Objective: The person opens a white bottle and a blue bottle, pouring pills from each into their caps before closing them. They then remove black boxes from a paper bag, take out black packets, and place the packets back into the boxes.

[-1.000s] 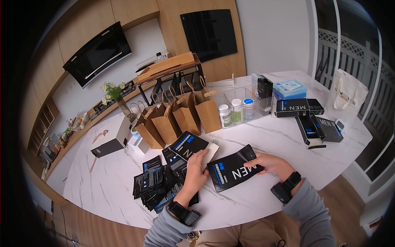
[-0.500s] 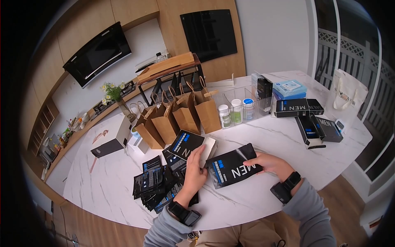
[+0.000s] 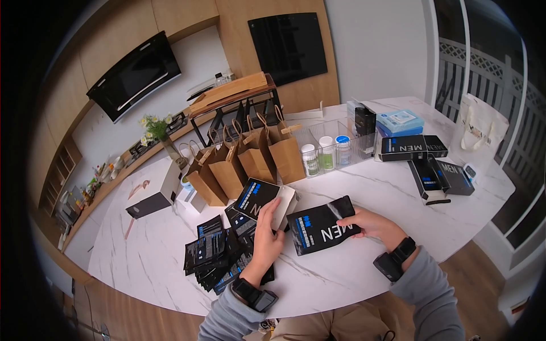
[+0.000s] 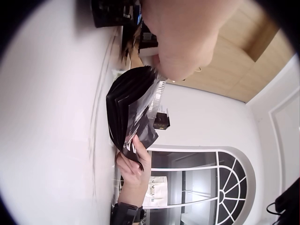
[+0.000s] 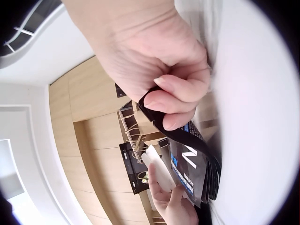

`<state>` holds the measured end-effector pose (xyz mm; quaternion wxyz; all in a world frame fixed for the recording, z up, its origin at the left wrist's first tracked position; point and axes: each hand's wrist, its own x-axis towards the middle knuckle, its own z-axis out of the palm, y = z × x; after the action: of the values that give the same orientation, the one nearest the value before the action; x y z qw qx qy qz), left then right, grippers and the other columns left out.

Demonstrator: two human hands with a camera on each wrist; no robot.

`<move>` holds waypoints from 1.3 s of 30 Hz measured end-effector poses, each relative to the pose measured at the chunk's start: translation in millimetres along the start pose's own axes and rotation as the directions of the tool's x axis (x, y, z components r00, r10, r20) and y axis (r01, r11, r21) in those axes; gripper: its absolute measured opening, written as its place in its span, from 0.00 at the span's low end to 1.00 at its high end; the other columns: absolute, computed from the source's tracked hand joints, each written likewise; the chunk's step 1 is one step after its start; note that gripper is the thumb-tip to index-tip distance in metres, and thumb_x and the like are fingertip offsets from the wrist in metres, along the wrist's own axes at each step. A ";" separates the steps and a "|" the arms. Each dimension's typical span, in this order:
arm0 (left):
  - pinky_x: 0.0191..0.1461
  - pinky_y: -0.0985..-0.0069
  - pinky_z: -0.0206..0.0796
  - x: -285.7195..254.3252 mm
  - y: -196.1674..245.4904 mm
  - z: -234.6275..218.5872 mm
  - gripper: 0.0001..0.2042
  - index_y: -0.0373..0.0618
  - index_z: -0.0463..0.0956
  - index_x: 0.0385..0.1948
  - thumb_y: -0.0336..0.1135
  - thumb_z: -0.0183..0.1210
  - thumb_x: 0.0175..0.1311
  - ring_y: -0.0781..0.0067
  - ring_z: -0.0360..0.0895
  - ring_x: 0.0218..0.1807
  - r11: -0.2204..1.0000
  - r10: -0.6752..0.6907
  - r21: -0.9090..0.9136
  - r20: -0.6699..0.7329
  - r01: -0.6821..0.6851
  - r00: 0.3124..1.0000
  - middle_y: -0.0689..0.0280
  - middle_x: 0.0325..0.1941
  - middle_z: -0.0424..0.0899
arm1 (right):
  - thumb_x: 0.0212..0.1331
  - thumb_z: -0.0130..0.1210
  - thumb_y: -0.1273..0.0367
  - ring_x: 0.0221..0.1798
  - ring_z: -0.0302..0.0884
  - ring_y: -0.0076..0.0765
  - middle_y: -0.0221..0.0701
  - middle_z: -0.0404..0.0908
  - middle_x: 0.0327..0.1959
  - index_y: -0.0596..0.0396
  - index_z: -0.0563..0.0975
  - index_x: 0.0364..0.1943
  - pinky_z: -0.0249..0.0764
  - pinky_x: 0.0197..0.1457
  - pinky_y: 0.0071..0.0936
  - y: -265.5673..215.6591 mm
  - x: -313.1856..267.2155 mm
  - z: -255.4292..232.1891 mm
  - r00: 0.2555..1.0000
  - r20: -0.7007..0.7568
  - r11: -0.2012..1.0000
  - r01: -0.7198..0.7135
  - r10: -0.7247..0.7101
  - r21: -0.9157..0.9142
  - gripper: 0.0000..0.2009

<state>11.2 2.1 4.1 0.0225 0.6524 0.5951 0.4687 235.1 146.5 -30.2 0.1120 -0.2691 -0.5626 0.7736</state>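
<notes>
In the head view my left hand (image 3: pixel 268 236) grips the end of a black box (image 3: pixel 257 198) whose white inner flap (image 3: pixel 287 206) stands open. Its thumb and fingers show around that white end in the right wrist view. My right hand (image 3: pixel 372 223) pinches a stack of flat black pouches (image 3: pixel 313 230) lettered MEN by the right end, thumb on top. Several layers fan out at the free end of the stack (image 4: pixel 123 108) in the left wrist view. That free end points at the box's open end, close beside it. More black pouches (image 3: pixel 207 250) lie heaped left of my left hand.
Brown paper bags (image 3: pixel 259 159) stand in a row behind the box, beside a clear organizer (image 3: pixel 355 150) with bottles (image 3: pixel 327 153). Black MEN boxes (image 3: pixel 404 149) lie at the right, near a white bag (image 3: pixel 480 128). A white box (image 3: pixel 151 190) sits at the left.
My left hand has tipped the box and shifted it slightly away from me. The pouch stack in my right hand has risen a little at its near edge.
</notes>
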 end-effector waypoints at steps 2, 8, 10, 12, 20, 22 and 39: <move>0.51 0.79 0.61 0.1 -2.3 0.6 0.36 0.46 0.59 0.57 0.11 0.43 0.36 0.59 0.61 0.60 0.998 0.036 0.050 0.005 -0.037 0.999 0.58 0.57 0.62 | 0.47 0.60 0.67 0.20 0.69 0.16 0.23 0.73 0.27 0.50 0.67 0.44 0.62 0.14 0.14 2.0 2.2 -2.2 0.999 -0.032 1.000 -0.006 0.007 0.025 0.19; 0.58 0.76 0.57 0.4 5.7 -2.1 0.36 0.46 0.59 0.57 0.10 0.43 0.36 0.59 0.60 0.60 0.999 -0.044 -0.021 0.008 0.045 0.999 0.58 0.57 0.62 | 0.45 0.60 0.67 0.18 0.68 0.17 0.24 0.73 0.23 0.53 0.70 0.40 0.56 0.12 0.13 -13.3 -14.1 5.2 0.999 -0.023 0.996 -0.036 0.034 -0.086 0.17; 0.60 0.75 0.54 -0.1 3.7 -1.1 0.36 0.46 0.59 0.57 0.11 0.43 0.36 0.59 0.60 0.60 1.000 -0.006 -0.016 0.009 0.006 1.000 0.58 0.57 0.62 | 0.45 0.61 0.66 0.16 0.67 0.16 0.24 0.73 0.23 0.53 0.70 0.41 0.56 0.11 0.13 -11.5 -14.2 5.2 0.999 -0.037 0.997 -0.032 0.029 -0.072 0.18; 0.62 0.75 0.52 -0.6 3.4 -0.8 0.36 0.45 0.59 0.57 0.11 0.43 0.36 0.59 0.60 0.60 0.999 0.032 -0.012 0.008 -0.032 0.999 0.58 0.57 0.61 | 0.46 0.61 0.66 0.15 0.67 0.17 0.25 0.73 0.23 0.53 0.69 0.41 0.54 0.10 0.13 -10.5 -9.3 -1.9 0.990 0.137 0.999 0.030 -0.027 -0.026 0.18; 0.65 0.70 0.46 -1.0 3.5 -2.4 0.35 0.46 0.60 0.57 0.15 0.44 0.36 0.57 0.56 0.62 0.994 0.046 -0.099 -0.076 -0.053 0.996 0.57 0.57 0.61 | 0.48 0.59 0.66 0.13 0.65 0.19 0.26 0.73 0.21 0.55 0.69 0.39 0.52 0.08 0.13 -6.0 -1.3 -3.2 0.996 0.012 0.994 0.084 -0.085 0.065 0.15; 0.65 0.70 0.46 -1.4 -1.9 -0.8 0.35 0.46 0.60 0.57 0.15 0.44 0.36 0.57 0.56 0.62 0.992 0.038 -0.114 -0.085 -0.048 0.996 0.57 0.57 0.61 | 0.49 0.59 0.66 0.12 0.65 0.19 0.26 0.73 0.21 0.55 0.69 0.39 0.52 0.08 0.14 -5.7 -1.2 -2.2 0.996 0.022 0.995 0.085 -0.086 0.055 0.15; 0.64 0.69 0.48 -2.5 4.7 -0.2 0.32 0.44 0.60 0.57 0.15 0.46 0.41 0.56 0.57 0.62 0.994 0.102 -0.039 -0.086 -0.106 0.991 0.56 0.58 0.62 | 0.50 0.57 0.65 0.13 0.67 0.20 0.29 0.74 0.21 0.54 0.69 0.38 0.57 0.09 0.15 -3.0 1.0 -1.7 0.995 -0.017 0.995 0.098 -0.097 0.009 0.14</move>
<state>15.0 -1.4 5.5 -0.0129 0.6618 0.5505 0.5088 234.7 149.4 -28.1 0.1554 -0.2470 -0.5704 0.7678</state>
